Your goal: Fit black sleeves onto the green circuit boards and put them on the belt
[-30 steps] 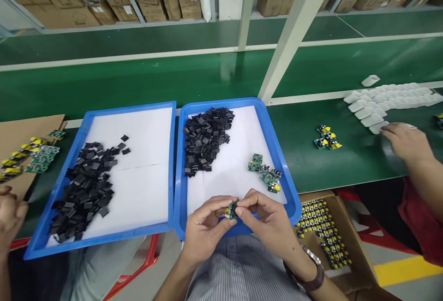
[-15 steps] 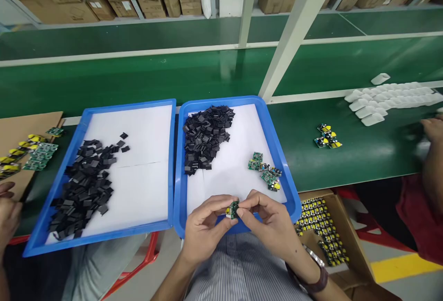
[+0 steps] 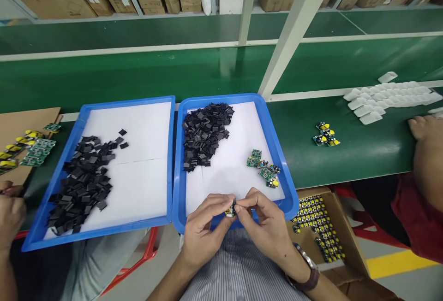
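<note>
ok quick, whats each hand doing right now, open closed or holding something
Left hand: closed, holding a small circuit board.
Right hand: at the circuit board's edge; cannot tell whether it grips anything.

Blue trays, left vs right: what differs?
Left tray shows only black pieces; right tray also has circuit boards. Left tray's pieces reach its near left corner; right tray's sit toward the far left. Left hand and right hand hold a board at right tray, not left. Shared: blue, white-lined, with piled black pieces.

A grey, finely striped cloth shirt [image 3: 238, 268] (the stripes run lengthwise), and a silver-toned metal wristwatch [image 3: 304, 255] with a dark brown strap [image 3: 313, 280].
</note>
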The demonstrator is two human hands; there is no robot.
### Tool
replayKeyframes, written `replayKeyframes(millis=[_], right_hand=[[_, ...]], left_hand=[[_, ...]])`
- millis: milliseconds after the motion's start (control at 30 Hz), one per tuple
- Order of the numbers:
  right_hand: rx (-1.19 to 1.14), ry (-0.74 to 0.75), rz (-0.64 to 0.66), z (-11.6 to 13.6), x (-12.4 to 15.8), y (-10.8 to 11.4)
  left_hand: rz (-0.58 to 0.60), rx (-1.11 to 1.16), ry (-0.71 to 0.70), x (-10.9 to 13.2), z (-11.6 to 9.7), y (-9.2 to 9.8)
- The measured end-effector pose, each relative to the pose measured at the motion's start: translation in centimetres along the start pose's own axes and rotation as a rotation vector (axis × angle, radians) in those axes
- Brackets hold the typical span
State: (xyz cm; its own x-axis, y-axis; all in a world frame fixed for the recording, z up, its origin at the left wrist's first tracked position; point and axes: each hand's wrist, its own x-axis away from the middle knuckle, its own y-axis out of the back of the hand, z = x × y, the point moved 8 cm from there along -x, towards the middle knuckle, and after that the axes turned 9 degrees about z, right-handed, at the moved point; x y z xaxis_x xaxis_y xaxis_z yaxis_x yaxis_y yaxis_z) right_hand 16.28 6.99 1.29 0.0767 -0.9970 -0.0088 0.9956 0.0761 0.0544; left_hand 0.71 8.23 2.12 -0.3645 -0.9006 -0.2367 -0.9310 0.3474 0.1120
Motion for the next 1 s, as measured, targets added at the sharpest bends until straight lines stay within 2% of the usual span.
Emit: replayKeyframes(millis=[167,300,500,600,767,1000], right_hand=[[-0.091,-0.011,-0.022,-0.5,0.3,-0.1],[-0.279,-0.115,0.069,-1.8,-0.1,-0.2],[-0.465,-0.260,0.175,-3.3,-0.1,1.0],[-0.426,-0.225,0.136,-3.2,0.2,1.8],[-0.366,-0.127,0.098,-2.4,0.7,1.6],[-0.410,-0.137,0.169,-3.0,1.1,0.7]], left_hand=[[-0.024,-0.022,-0.025,0.3,-0.4,-0.4],[-0.060,-0.093,-0.041,0.4,-0.7,-0.6],[-0.057,-0.148,-0.035,0.3,-1.2,-1.2],[-0.103,-0.212,-0.047,0.3,-1.5,-1.1],[-0.113,-0.306,-0.124,0.3,-2.4,-1.4],[-0.079,-0.341,-0.189,0.6,-2.7,-1.7]])
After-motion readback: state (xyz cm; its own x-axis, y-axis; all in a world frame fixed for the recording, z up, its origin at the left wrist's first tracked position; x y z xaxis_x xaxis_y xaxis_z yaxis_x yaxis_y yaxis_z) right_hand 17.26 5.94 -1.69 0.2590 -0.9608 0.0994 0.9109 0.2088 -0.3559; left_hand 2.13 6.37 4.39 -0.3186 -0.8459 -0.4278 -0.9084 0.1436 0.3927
